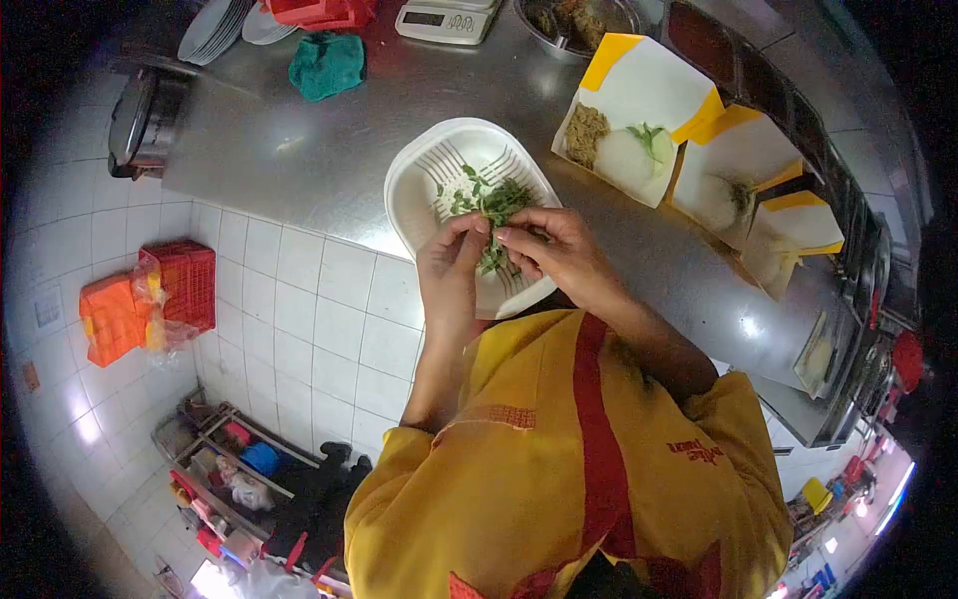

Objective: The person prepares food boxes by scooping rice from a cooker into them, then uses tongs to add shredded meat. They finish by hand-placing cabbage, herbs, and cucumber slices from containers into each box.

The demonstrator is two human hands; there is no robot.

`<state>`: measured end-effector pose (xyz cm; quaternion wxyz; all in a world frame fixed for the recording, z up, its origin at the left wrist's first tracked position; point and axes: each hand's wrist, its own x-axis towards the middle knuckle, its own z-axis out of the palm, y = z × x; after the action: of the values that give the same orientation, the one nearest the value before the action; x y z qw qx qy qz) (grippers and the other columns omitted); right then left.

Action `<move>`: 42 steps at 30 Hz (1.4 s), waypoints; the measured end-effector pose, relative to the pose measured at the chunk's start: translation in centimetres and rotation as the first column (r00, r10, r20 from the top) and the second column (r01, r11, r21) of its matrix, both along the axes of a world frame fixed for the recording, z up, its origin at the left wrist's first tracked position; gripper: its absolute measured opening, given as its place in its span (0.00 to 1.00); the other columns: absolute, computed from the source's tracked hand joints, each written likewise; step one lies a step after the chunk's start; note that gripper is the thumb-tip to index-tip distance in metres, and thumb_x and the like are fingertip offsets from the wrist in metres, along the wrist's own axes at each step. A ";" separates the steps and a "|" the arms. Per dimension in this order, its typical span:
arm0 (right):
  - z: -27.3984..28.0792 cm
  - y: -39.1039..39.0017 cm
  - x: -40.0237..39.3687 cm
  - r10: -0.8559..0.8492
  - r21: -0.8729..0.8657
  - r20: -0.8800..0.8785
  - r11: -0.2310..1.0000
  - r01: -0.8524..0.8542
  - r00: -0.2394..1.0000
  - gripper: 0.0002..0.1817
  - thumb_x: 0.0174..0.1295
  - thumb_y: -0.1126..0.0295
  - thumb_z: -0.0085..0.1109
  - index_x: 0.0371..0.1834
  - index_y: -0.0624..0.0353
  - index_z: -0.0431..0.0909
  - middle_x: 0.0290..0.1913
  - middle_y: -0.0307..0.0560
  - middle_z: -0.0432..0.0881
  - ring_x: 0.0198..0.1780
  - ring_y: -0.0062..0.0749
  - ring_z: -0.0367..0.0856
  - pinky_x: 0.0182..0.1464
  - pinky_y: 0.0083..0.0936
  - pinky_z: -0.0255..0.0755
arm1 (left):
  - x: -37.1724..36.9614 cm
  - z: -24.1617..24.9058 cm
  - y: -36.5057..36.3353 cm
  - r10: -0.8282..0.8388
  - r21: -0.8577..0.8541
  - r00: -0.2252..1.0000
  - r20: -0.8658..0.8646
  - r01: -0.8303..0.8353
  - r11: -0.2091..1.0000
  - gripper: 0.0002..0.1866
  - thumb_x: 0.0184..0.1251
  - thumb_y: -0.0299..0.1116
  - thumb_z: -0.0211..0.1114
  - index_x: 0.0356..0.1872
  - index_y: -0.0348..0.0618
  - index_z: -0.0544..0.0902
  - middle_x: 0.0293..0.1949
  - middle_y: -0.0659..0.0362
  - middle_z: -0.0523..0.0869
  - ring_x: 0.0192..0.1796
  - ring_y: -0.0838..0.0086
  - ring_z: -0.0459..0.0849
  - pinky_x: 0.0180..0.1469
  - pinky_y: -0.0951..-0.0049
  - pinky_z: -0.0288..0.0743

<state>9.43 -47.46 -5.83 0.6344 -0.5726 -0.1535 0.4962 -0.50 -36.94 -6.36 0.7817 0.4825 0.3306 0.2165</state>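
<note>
A white slotted plastic basket [407,180] sits at the near edge of the steel counter, holding a small heap of leafy green herbs [511,198]. Over it my left hand [451,262] is closed, thumb and forefinger pinching a herb sprig. Close beside it, almost touching, my right hand [564,258] pinches at the same greens with its fingertips. Loose small leaves lie on the basket floor left of the heap. The stem between the fingertips is mostly hidden.
To the right stand open takeaway boxes [639,85] with rice and herb garnish. A metal bowl [609,22] of food, a digital scale [445,20], a green cloth [327,66] and stacked plates [215,30] line the back. A lidded pot [150,120] stands left.
</note>
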 end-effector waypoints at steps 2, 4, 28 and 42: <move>-0.4 -0.1 -0.1 0.015 -0.018 0.029 1.000 -0.014 0.999 0.08 0.65 0.69 0.55 0.34 0.63 0.77 0.22 0.32 0.71 0.21 0.12 0.64 0.23 0.15 0.57 | -0.2 0.5 -0.2 0.022 0.017 1.000 -0.012 -0.021 1.000 0.06 0.64 0.29 0.63 0.38 0.37 0.82 0.37 0.61 0.84 0.39 0.80 0.79 0.45 0.79 0.72; -0.6 -0.2 -0.1 0.026 -0.037 0.058 0.999 -0.024 0.998 0.08 0.65 0.69 0.55 0.35 0.63 0.78 0.22 0.32 0.70 0.22 0.12 0.63 0.23 0.14 0.57 | -0.4 0.6 -0.2 -0.072 0.045 0.997 -0.023 0.073 0.996 0.08 0.64 0.29 0.63 0.39 0.34 0.81 0.37 0.59 0.83 0.40 0.79 0.78 0.47 0.78 0.70; 1.0 1.0 4.6 0.150 0.280 -0.648 0.959 0.051 0.747 0.40 0.68 0.42 0.32 0.61 0.75 0.61 0.60 0.67 0.69 0.61 0.53 0.69 0.67 0.41 0.59 | -3.1 -1.3 4.0 0.014 0.318 0.998 -0.065 0.008 0.948 0.03 0.64 0.23 0.59 0.35 0.38 0.80 0.34 0.64 0.81 0.37 0.83 0.75 0.41 0.81 0.69; -0.8 -3.4 1.3 0.002 0.266 -0.764 0.912 0.312 0.646 0.34 0.67 0.40 0.35 0.57 0.62 0.69 0.54 0.48 0.75 0.58 0.36 0.71 0.63 0.44 0.61 | 1.5 1.5 -0.7 -0.302 0.586 0.932 -0.199 0.361 0.726 0.08 0.66 0.28 0.60 0.41 0.34 0.81 0.30 0.56 0.85 0.35 0.78 0.80 0.40 0.75 0.73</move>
<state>10.76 -50.87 -6.63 0.7783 -0.1959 0.0805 0.5911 1.01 -37.66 -4.86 0.5924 0.7701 0.1855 0.1468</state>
